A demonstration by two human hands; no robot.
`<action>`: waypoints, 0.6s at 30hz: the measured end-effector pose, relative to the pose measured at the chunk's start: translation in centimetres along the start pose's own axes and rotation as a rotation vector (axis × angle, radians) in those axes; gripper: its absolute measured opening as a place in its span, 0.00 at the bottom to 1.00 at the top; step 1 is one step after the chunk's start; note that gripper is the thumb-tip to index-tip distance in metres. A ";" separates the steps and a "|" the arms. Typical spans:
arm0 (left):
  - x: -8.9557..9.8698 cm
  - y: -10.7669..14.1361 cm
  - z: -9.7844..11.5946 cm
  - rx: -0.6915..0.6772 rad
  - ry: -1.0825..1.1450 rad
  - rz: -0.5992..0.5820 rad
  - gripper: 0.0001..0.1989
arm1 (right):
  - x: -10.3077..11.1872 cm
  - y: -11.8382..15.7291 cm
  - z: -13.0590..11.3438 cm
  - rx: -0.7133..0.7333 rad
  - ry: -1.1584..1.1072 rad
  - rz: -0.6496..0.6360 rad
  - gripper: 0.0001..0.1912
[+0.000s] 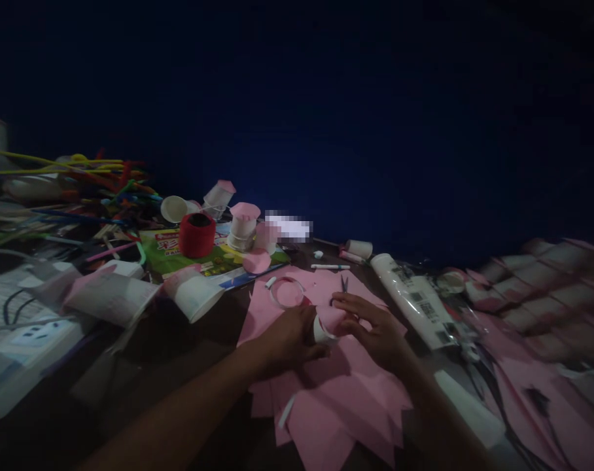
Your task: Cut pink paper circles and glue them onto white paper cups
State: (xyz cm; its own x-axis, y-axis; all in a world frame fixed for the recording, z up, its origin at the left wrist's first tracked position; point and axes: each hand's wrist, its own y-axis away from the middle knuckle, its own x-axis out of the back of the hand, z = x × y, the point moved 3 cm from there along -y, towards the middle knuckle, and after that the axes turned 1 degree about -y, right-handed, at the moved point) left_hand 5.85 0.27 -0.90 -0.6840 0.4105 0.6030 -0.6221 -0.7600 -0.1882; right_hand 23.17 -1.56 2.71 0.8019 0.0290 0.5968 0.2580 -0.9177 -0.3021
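My left hand (297, 337) is wrapped round a small white paper cup (322, 332), which is tilted over the pink paper. A piece of pink paper (331, 317) covers the end of this cup. My right hand (375, 324) presses its fingers against the pink piece at the cup's right side. Just beyond my right fingertips, the blades of a pair of scissors (345, 284) point away; their handles are hidden, and whether a finger touches them is unclear. Beneath both hands lie several overlapping pink paper sheets (326, 405). A roll of clear tape (286, 292) rests on them behind my left hand.
Pink-topped paper cups (244, 226) and a red yarn spool (197, 235) stand on a green packet (162, 261). At left are a power strip (36, 347) and coloured pipe cleaners (115, 176). A wrapped white roll (409, 297) and stacked cups (547, 281) lie right.
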 end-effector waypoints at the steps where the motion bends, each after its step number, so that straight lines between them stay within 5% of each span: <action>1: -0.1 0.0 -0.1 0.000 -0.002 0.004 0.22 | 0.0 0.0 0.1 0.003 0.014 0.000 0.17; 18: 0.1 -0.1 0.1 -0.047 -0.087 0.008 0.22 | 0.1 1.0 -0.2 0.051 0.165 -0.035 0.21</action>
State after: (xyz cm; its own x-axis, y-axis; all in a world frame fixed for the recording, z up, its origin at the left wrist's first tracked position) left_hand 5.88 0.27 -0.72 -0.6551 0.3576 0.6656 -0.6350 -0.7379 -0.2286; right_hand 23.38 -2.53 2.60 0.6938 -0.0091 0.7201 0.3145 -0.8957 -0.3144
